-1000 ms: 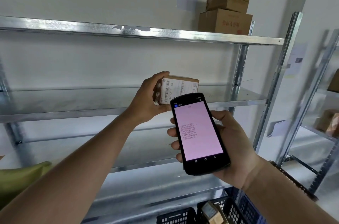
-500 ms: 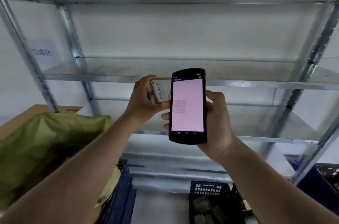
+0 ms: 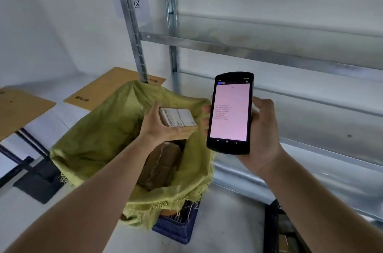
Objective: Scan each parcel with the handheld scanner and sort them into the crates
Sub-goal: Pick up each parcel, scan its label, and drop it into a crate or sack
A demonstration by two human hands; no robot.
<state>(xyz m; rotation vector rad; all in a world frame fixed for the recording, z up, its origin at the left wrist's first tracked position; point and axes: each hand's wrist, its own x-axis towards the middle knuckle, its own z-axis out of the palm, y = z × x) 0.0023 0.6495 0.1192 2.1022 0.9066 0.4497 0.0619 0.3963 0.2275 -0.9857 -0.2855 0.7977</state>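
A small rectangular parcel [image 3: 177, 117], brown cardboard with a white printed barcode label on its upper face, is gripped by the left hand [image 3: 159, 126], thumb along the near edge and fingers curled beneath it; it is held above the open mouth of a coarse yellow-green woven sack [image 3: 99, 130] with frayed edges. The handheld scanner [image 3: 230, 112], a slim black slab with rounded corners and a glossy pale pink screen bearing small lines of text, is held upright by the right hand [image 3: 261, 128], fingers wrapped round its back and fingertips showing at its left edge, just beside the parcel. Inside the sack, brown taped cardboard parcels [image 3: 160, 166] are seen. The sack is draped over a dark blue perforated plastic crate [image 3: 176, 225] that stands on a pale smooth floor [image 3: 228, 221]. A black crate [image 3: 275, 230] is partly seen at the lower right. Galvanised steel shelving [image 3: 248, 53] with punched uprights runs along a white wall, where a paper sign [image 3: 137, 3] is fixed. Flat brown cardboard sheets [image 3: 107, 88] lie at the left.
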